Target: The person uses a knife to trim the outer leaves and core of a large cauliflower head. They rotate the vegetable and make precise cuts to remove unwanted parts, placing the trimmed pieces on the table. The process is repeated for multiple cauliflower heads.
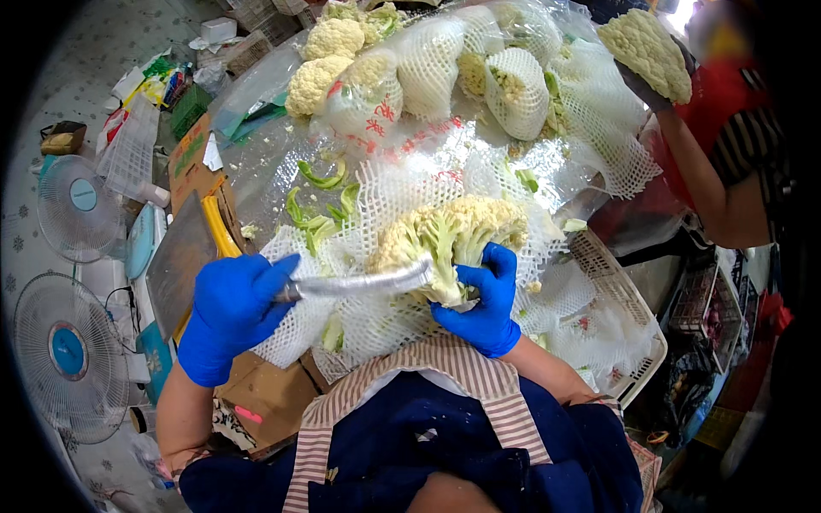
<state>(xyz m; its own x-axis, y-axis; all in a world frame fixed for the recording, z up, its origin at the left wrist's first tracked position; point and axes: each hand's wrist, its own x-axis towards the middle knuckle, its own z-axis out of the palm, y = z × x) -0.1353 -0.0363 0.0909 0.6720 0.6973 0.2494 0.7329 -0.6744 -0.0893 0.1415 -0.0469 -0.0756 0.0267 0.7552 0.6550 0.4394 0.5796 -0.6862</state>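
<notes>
My left hand, in a blue glove, is closed around the handle of a knife. Its metal blade points right and lies across the stem side of a cauliflower. My right hand, also gloved in blue, grips that cauliflower by its stem, thumb and fingers at either side. The florets face away from me, above white foam netting. Trimmed green leaves lie left of the cauliflower. Whether the blade touches the stem cannot be told.
Net-wrapped cauliflowers and bare cauliflowers lie across the far side. At right, a person's gloved hand holds another cauliflower. A plastic crate with netting stands at lower right. Two fans and a yellow-edged board are left.
</notes>
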